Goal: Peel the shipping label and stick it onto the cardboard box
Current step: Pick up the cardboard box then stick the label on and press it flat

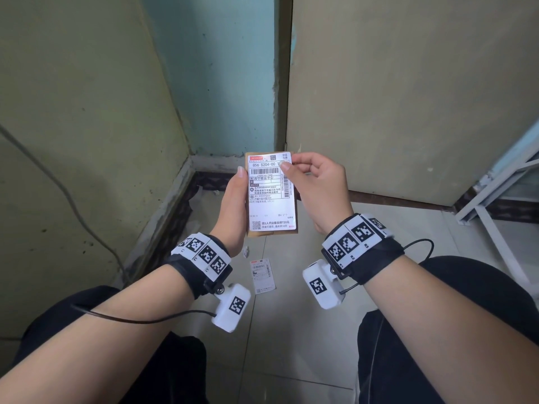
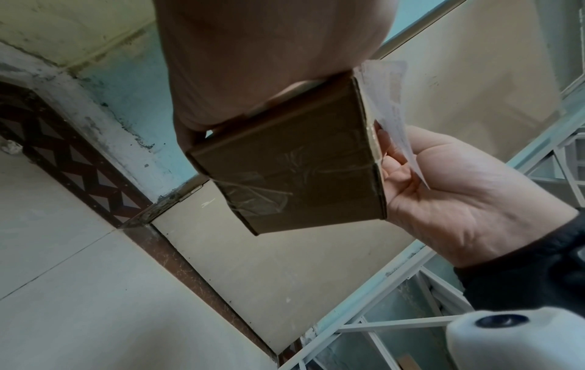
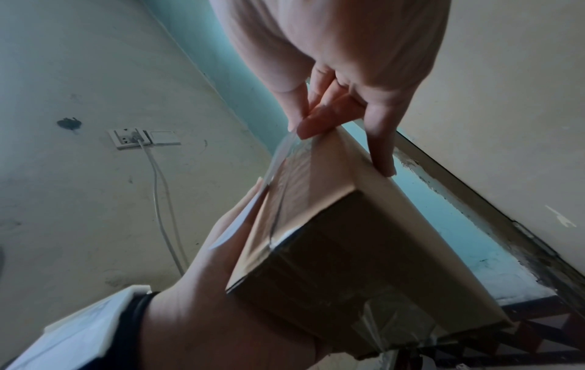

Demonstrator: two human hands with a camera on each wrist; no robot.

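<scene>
Shipping label [image 1: 269, 193] lies over the cardboard box [image 1: 294, 212], apparently partly stuck; left hand [image 1: 233, 209] grasps the box, right hand [image 1: 318, 182] pinches the label's upper corner; pressing-down remains.

White shipping label [image 1: 270, 193] against upright cardboard box [image 2: 294, 172]

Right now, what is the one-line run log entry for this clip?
stage: placing label | left hand: grips cardboard box | right hand: pinches shipping label top corner over box face | floor: another label sheet
</scene>
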